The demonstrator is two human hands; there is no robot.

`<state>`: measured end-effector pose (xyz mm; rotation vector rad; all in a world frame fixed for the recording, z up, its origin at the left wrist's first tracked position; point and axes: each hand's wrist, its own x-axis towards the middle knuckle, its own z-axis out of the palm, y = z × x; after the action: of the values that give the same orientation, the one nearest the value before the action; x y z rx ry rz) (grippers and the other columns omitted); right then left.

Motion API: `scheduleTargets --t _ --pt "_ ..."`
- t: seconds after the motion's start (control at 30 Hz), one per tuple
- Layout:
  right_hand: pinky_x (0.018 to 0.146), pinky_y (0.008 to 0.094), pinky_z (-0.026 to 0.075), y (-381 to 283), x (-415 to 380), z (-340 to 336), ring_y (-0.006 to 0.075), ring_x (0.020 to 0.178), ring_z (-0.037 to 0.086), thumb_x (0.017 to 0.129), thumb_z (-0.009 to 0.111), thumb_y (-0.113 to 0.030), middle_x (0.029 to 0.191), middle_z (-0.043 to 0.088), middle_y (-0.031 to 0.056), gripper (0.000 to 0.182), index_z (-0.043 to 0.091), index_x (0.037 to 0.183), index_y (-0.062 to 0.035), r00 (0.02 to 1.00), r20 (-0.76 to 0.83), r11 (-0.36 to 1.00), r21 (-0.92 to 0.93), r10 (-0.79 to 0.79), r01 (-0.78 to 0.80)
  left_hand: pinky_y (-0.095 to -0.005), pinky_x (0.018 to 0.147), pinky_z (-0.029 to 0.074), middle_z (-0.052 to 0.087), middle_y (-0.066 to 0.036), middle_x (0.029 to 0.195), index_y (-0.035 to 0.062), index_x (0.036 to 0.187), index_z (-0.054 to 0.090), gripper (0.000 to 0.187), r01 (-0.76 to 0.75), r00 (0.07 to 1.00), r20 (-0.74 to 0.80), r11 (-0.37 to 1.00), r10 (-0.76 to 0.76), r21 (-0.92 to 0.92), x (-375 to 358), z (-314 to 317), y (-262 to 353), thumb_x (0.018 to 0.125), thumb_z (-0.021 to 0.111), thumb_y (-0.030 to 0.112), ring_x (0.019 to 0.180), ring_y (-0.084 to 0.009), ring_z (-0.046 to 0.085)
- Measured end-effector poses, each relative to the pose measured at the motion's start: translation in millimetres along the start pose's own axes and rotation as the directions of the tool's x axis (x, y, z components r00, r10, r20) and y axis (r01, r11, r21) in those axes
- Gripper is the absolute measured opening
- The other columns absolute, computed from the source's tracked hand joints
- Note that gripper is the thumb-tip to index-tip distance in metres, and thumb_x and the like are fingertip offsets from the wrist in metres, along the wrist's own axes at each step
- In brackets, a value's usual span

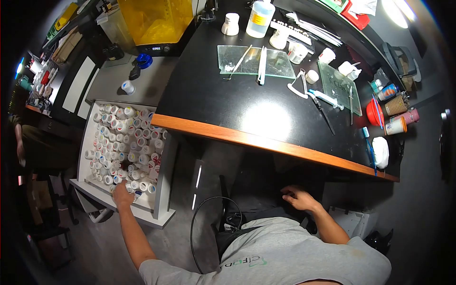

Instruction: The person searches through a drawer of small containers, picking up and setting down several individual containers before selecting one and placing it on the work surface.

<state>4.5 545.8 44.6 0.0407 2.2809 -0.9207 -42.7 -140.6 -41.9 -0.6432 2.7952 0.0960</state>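
Observation:
My left hand reaches into the front of an open drawer, among many small white bottles with coloured marks on their caps. Its fingertips are at the bottles by the front wall, and whether they grip one is too small to tell. Over my lap, below the desk edge, my right hand has its fingers loosely bent and somewhat apart, holding nothing. A single white bottle stands on the grey surface behind the drawer.
The black desk has an orange front edge. On it are glass plates, a clear bottle, a syringe, tweezers and a red bowl. A yellow box stands behind. Another person's arm shows at far left.

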Motion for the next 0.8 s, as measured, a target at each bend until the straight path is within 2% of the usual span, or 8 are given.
scheduleTargets --t 0.13,0.23,0.33,0.43,0.47,0.57,0.67,0.8 --pt "0.091 0.0387 0.052 10.4 4.2 1.9 0.0302 0.102 0.067 0.093 0.063 -0.021 0.118 0.063 0.0199 0.036 0.061 0.123 -0.0008 1.0 -0.002 1.0 0.011 0.003 -0.003 -0.0439 0.096 0.049 0.064 -0.021 0.118 0.0067 0.122 0.063 0.057 -0.008 1.0 0.012 0.999 0.008 -0.043 -0.9 -3.4 4.1 0.068 0.081 0.007 0.113 -0.0373 0.061" --pt "0.09 0.0386 0.053 16.2 8.7 3.0 0.0302 0.101 0.067 0.093 0.063 -0.02 0.117 0.064 0.0201 0.035 0.061 0.122 -0.0008 0.999 -0.023 1.0 -0.016 0.023 -0.023 -0.0443 0.093 0.05 0.066 -0.024 0.113 0.0027 0.117 0.065 0.052 -0.013 0.998 -0.055 0.991 0.006 -0.13 10.6 14.3 -14.9 0.067 0.081 0.009 0.108 -0.0391 0.063" --pt "0.09 0.0388 0.053 18.2 10.1 1.9 0.0303 0.101 0.067 0.092 0.064 -0.02 0.116 0.064 0.0199 0.035 0.061 0.122 -0.0008 0.999 -0.026 0.999 0.026 0.019 -0.018 -0.0437 0.091 0.052 0.069 -0.025 0.106 -0.0004 0.109 0.069 0.046 -0.029 0.997 -0.07 0.992 0.02 -0.122 10.6 10.0 -13.0 0.066 0.081 0.011 0.103 -0.0399 0.066" --pt "0.09 0.0389 0.053 14.8 9.9 0.5 0.0308 0.102 0.067 0.092 0.064 -0.02 0.114 0.064 0.02 0.035 0.061 0.121 -0.0008 0.999 -0.029 1.0 -0.016 0.015 -0.016 -0.0423 0.091 0.052 0.07 -0.024 0.101 -0.0011 0.104 0.071 0.044 0.015 0.998 0.064 0.967 0.002 -0.255 -1.9 -17.9 3.1 0.065 0.082 0.014 0.101 -0.0388 0.067" --pt "0.09 0.0389 0.053 13.7 11.3 2.5 0.031 0.101 0.067 0.092 0.063 -0.02 0.113 0.065 0.02 0.035 0.062 0.121 -0.0008 1.0 -0.021 1.0 -0.02 0.018 -0.018 -0.0419 0.092 0.052 0.07 -0.025 0.105 -0.002 0.104 0.07 0.043 -0.019 0.998 0.05 0.966 0.033 -0.258 -2.1 -15.8 0.3 0.065 0.081 0.014 0.103 -0.0373 0.067" --pt "0.091 0.039 0.053 13.1 12.2 5.5 0.0314 0.101 0.067 0.093 0.063 -0.02 0.113 0.065 0.0202 0.035 0.062 0.121 -0.0008 1.0 -0.002 0.999 -0.037 0.018 -0.018 -0.0421 0.092 0.052 0.07 -0.024 0.106 -0.0025 0.104 0.07 0.043 0.026 0.993 0.121 0.968 0.005 -0.252 -6.4 -30.3 9.9 0.066 0.08 0.016 0.103 -0.0377 0.067" --pt "0.091 0.0391 0.052 12.0 15.2 8.1 0.0313 0.102 0.067 0.093 0.063 -0.02 0.115 0.065 0.0207 0.035 0.061 0.122 -0.0005 1.0 0.01 0.999 -0.04 0.01 -0.01 -0.0424 0.093 0.051 0.069 -0.025 0.108 -0.0031 0.105 0.07 0.041 -0.013 0.995 0.089 0.968 0.037 -0.249 2.5 -13.8 -3.0 0.07 0.077 0.017 0.105 -0.039 0.066" --pt "0.092 0.0393 0.052 6.9 13.7 8.7 0.031 0.105 0.066 0.093 0.063 -0.021 0.117 0.064 0.021 0.037 0.061 0.123 0.0 0.999 0.02 0.999 -0.033 0.027 -0.026 -0.0441 0.094 0.05 0.068 -0.027 0.107 -0.0047 0.115 0.065 0.046 -0.027 1.0 0.007 0.974 0.03 -0.225 16.2 19.4 -21.6 0.075 0.073 0.017 0.106 -0.0407 0.065"
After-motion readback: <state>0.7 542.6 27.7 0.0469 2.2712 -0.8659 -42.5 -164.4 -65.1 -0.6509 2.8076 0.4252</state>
